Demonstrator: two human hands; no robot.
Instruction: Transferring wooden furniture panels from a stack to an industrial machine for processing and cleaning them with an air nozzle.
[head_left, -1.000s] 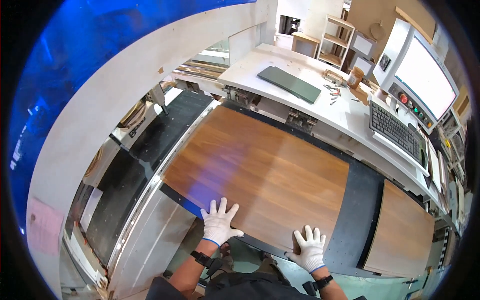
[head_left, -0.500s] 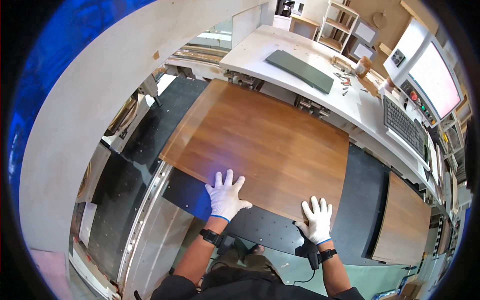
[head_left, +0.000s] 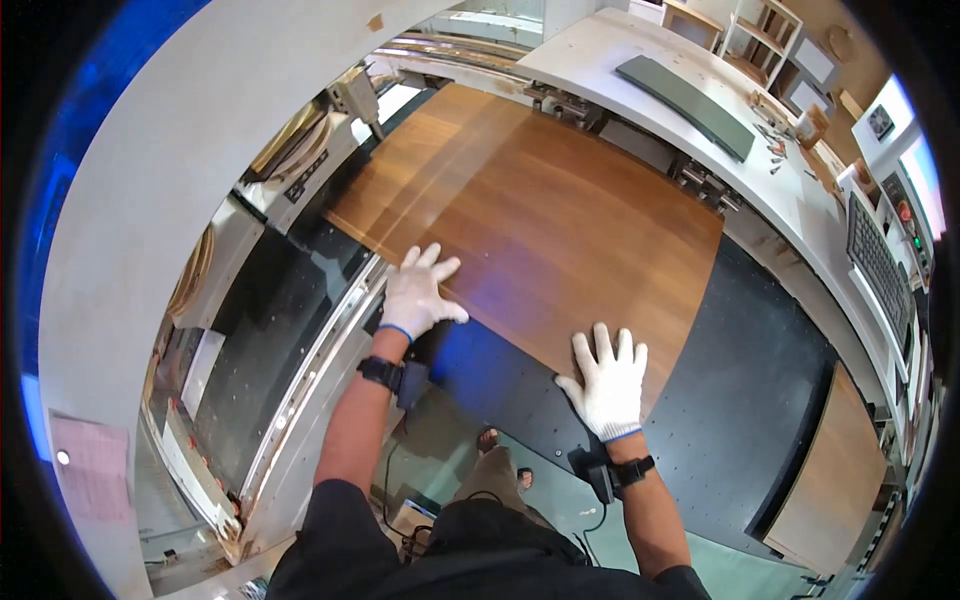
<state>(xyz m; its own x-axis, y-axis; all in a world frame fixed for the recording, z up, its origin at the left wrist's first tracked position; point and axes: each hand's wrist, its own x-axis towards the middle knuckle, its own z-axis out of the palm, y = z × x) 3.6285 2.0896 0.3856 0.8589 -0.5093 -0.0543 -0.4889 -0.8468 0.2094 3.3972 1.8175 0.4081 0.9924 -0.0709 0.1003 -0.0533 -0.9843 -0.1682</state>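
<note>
A large brown wood-grain panel (head_left: 560, 220) lies flat on the black machine bed (head_left: 740, 310). My left hand (head_left: 418, 290), in a white glove, rests open on the panel's near edge toward its left end, fingers spread and thumb out to the right. Farther right, my gloved right hand (head_left: 607, 380) presses open on the same near edge, close to the right corner. Neither hand wraps round anything. The panel's left end reaches past the metal rail (head_left: 330, 330) of the bed.
Metal clamps (head_left: 705, 185) line the panel's far side, below a white worktop (head_left: 600, 50) with a dark green board (head_left: 690, 105). A second brown panel (head_left: 830, 470) lies to the right. The pale curved machine housing (head_left: 130, 220) rises at left. A keyboard (head_left: 880, 255) stands far right.
The panel has slid left across the rail, with both open hands moving along on its near edge. My view has shifted too.
</note>
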